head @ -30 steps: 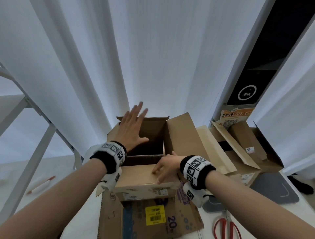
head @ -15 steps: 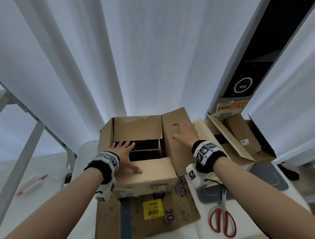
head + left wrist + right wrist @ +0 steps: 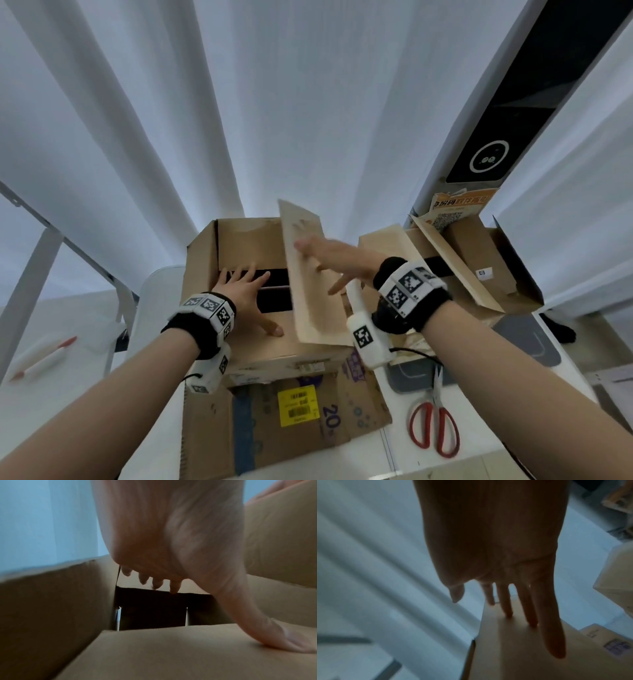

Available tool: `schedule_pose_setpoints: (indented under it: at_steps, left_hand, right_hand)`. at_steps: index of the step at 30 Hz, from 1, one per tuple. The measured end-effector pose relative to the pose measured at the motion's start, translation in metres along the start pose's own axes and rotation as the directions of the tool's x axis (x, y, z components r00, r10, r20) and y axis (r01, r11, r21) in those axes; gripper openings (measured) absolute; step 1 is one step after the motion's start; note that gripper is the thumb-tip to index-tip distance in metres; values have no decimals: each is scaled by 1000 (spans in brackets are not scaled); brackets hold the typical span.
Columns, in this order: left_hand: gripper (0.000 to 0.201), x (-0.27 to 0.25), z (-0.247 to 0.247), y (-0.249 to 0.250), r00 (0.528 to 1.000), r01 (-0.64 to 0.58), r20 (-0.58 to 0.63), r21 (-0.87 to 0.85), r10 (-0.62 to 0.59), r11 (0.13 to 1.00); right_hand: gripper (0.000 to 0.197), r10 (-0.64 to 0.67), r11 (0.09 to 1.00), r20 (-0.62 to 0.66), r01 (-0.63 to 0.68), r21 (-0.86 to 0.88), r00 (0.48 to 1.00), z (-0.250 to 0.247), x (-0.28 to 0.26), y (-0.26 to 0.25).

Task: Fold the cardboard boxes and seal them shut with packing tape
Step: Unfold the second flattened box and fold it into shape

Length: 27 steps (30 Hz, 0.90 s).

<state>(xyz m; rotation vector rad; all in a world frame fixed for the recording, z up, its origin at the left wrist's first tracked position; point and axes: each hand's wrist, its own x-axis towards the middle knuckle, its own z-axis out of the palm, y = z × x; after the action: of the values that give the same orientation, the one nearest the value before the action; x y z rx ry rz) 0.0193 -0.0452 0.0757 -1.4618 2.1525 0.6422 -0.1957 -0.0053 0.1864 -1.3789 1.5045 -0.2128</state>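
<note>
- While the cardboard box (image 3: 274,346) sits mid-tabletop on a flattened printed carton (image 3: 308,411), its top is only partly closed.
- L hand (image 3: 245,294): grip spread, fingers straight, palm down on the near flap (image 3: 284,339); thumb (image 3: 281,639) pressed flat on that flap, fingertips reaching over the dark opening twd the far flap (image 3: 250,243), which stands upright.
- R hand (image 3: 337,260): grip spread, fingers (image 3: 553,635) straight & flat against the outer face of the right-side flap (image 3: 308,274); nothing pinched. That flap is tilted up, leaning inward over the opening.
- Left-side flap (image 3: 200,260) stands up at box's L edge.
- Other opened cardboard boxes (image 3: 479,267) lie to the R, just beside the main box; one has an orange printed label w/ QR code (image 3: 455,209).
- Red-handled scissors (image 3: 435,414) lie on the white tabletop (image 3: 479,421) near R forearm, next to a grey pad (image 3: 527,339).
- Red-capped white marker (image 3: 41,356) lies far L, well apart.
- White curtains (image 3: 274,102) hang behind.
</note>
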Motion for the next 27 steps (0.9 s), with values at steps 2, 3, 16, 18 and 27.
schedule_pose_setpoints:
  at_steps: [2,3,16,18,27]
  left_hand:
    - [142,0,1,-3,999,-7,-39,-10,7,1000]
    - [137,0,2,-6,998,-15,-69,-17,13,1000]
    - [83,-27,0,-65,852,93,-310,-703,-421,706]
    - [99,-39,0,-78,884,262,18,-848,-468,461]
    - [98,-61,-12,-100,890,332,196,-897,-411,292]
  right_hand:
    - [61,-1,956,90,27,-291,996,19,19,15]
    - [59,-12,907,82,46,-419,997,26,27,24]
    - [79,-190,842,-56,134,-523,980,40,54,55]
    - [79,-189,834,-59,128,-536,980,41,54,56]
    - [78,-173,836,-65,112,-538,983,44,57,58]
